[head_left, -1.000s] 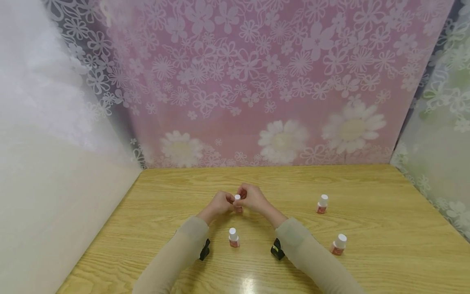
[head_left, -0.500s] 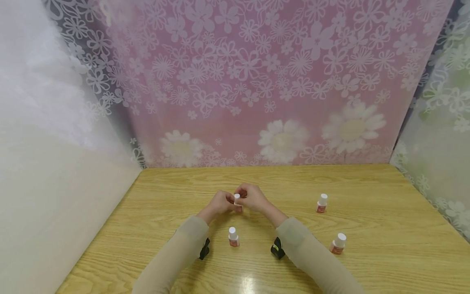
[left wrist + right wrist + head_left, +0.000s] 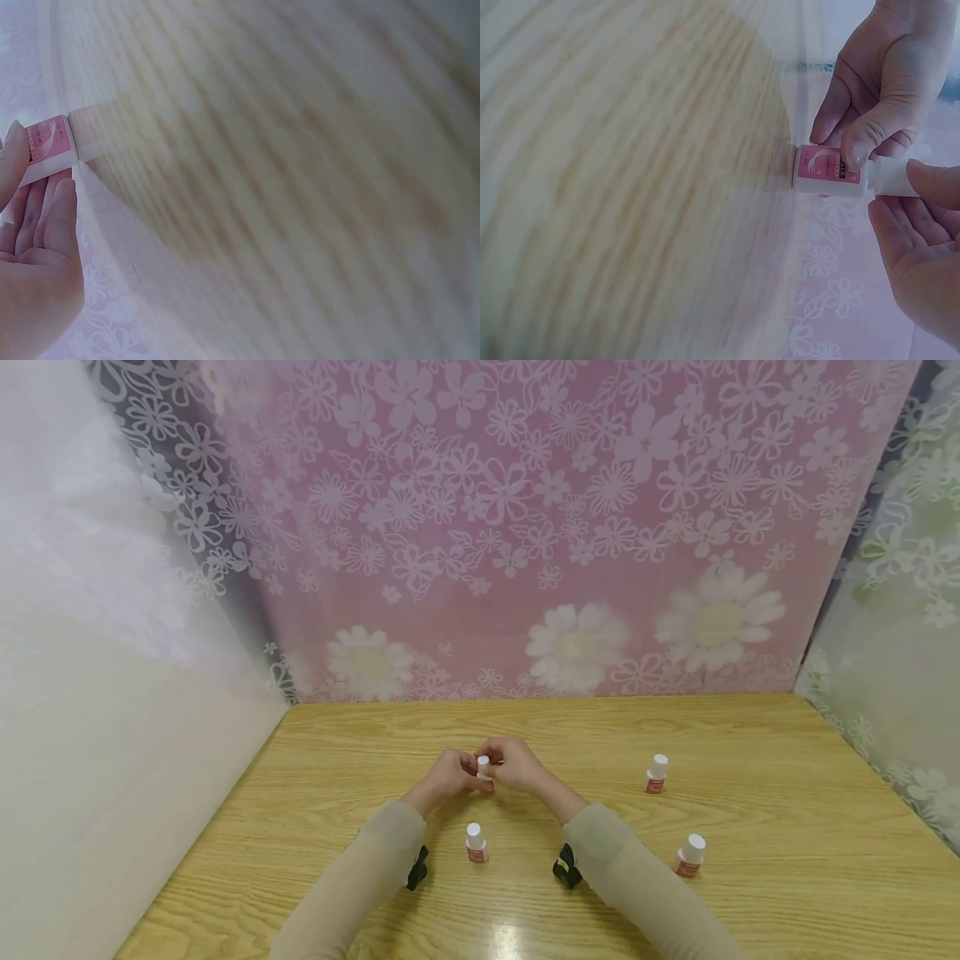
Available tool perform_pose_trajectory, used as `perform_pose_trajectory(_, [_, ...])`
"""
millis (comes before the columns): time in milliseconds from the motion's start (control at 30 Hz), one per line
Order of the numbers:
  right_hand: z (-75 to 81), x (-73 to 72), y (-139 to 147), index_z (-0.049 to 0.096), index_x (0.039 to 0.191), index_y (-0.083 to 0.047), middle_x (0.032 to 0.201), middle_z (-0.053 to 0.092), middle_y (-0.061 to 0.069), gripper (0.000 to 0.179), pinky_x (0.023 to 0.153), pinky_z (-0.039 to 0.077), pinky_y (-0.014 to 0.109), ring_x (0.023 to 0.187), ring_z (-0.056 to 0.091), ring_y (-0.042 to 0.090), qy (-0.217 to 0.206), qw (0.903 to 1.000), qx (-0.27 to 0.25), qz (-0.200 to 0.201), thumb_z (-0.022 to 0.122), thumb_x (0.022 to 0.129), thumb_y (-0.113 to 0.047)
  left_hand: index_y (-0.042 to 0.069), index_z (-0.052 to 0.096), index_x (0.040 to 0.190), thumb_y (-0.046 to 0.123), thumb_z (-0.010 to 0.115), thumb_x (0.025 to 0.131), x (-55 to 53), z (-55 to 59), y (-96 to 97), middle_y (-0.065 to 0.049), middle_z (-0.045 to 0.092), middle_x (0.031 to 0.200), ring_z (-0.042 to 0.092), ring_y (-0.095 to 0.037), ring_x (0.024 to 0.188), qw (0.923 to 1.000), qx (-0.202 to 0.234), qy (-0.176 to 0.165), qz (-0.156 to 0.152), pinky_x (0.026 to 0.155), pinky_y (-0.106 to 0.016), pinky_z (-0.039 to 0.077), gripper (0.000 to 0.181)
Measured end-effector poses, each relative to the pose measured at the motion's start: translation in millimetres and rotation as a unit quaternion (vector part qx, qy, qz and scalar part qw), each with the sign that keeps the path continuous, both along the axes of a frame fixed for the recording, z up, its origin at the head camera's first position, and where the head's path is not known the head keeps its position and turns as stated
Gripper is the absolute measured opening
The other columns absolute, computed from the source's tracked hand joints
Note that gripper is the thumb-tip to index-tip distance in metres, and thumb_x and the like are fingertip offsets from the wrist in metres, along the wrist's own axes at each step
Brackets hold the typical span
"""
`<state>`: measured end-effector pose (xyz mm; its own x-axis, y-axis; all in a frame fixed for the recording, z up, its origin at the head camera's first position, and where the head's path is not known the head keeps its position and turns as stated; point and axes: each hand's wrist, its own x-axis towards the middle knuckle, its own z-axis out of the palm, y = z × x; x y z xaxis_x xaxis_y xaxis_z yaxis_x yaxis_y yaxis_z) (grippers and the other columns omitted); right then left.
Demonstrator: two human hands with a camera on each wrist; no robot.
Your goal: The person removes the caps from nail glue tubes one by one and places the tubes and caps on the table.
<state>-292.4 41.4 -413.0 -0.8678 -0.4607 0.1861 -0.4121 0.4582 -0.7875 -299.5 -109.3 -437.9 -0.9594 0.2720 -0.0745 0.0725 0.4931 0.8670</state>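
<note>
In the head view, a small white bottle (image 3: 483,762) with a pink label stands upright between my two hands at mid-table. My left hand (image 3: 447,773) holds its body; in the right wrist view the thumb presses on the label (image 3: 821,165). My right hand (image 3: 519,766) pinches the white cap (image 3: 892,177) between thumb and fingers. The bottle's base sits at the tabletop in the right wrist view. The left wrist view shows only the lower label (image 3: 51,140), the rest being out of frame.
Nearer me, between the forearms, stands a matching bottle (image 3: 476,843). Two more stand to the right, one farther back (image 3: 656,774) and one closer (image 3: 689,856). Wood-grain table (image 3: 360,735) meets a pink floral backdrop (image 3: 450,635). Black wrist devices (image 3: 567,867) hang under the sleeves.
My right hand's fingers have shifted slightly leftward around the cap. The left hand keeps its hold on the bottle, and the other bottles stay standing; the view has drifted a little.
</note>
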Motion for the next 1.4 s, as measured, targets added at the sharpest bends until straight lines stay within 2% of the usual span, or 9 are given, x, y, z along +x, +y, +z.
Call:
perform_pose_trajectory(300, [0.8,0.9,-0.1,0.061,0.097,0.000,0.094,0.060,0.009,0.021,0.077,0.045,0.035,0.093,0.056,0.025,-0.015,0.9998,-0.005,-0.008,0.059,0.077,0.008,-0.002,0.063,0.068,0.009,0.077,0.067,0.3,0.5,-0.5,0.003,0.052,0.056,0.039,-0.008,0.053,1.0000,0.003,0.003,-0.002,0.048,-0.021,0.032,0.017])
perform_pose_trajectory(567, [0.2,0.9,0.6,0.059,0.095,0.002,0.091,0.061,0.012,0.022,0.073,0.045,0.034,0.085,0.057,0.022,-0.006,0.9998,-0.003,-0.021,0.067,0.075,0.000,-0.001,0.065,0.076,0.006,0.075,0.069,0.0,0.6,-1.2,-0.001,0.062,0.069,0.046,-0.009,0.064,0.9999,-0.009,-0.006,0.006,0.056,-0.021,0.038,0.014])
perform_pose_trajectory(1000, [-2.0,0.5,-3.5,0.056,0.082,-0.003,0.076,0.057,0.001,0.022,0.063,0.044,0.027,0.071,0.054,0.014,-0.016,0.9978,-0.002,-0.064,0.074,0.070,-0.005,-0.003,0.066,0.078,0.001,0.071,0.072,1.4,2.4,-0.5,-0.007,0.066,0.073,0.051,-0.008,0.065,1.0000,0.007,-0.006,-0.003,0.058,-0.021,0.040,0.009])
perform_pose_trajectory(1200, [-3.5,-0.6,-2.7,0.055,0.081,-0.003,0.073,0.057,0.001,0.021,0.060,0.044,0.025,0.068,0.053,0.013,-0.010,0.9980,-0.006,-0.062,0.073,0.070,-0.003,-0.004,0.066,0.079,-0.005,0.069,0.071,1.2,2.6,-0.8,-0.007,0.065,0.073,0.052,-0.009,0.065,0.9999,0.010,-0.014,-0.002,0.059,-0.022,0.042,0.009])
perform_pose_trajectory(1400, [-2.8,0.0,-1.7,0.055,0.081,-0.001,0.074,0.057,0.003,0.020,0.060,0.044,0.026,0.069,0.054,0.014,-0.016,0.9982,-0.019,-0.055,0.073,0.070,-0.002,-0.003,0.067,0.077,0.003,0.075,0.068,0.5,1.0,-0.5,-0.005,0.065,0.069,0.050,-0.008,0.063,0.9998,0.019,-0.011,-0.003,0.056,-0.020,0.038,0.013])
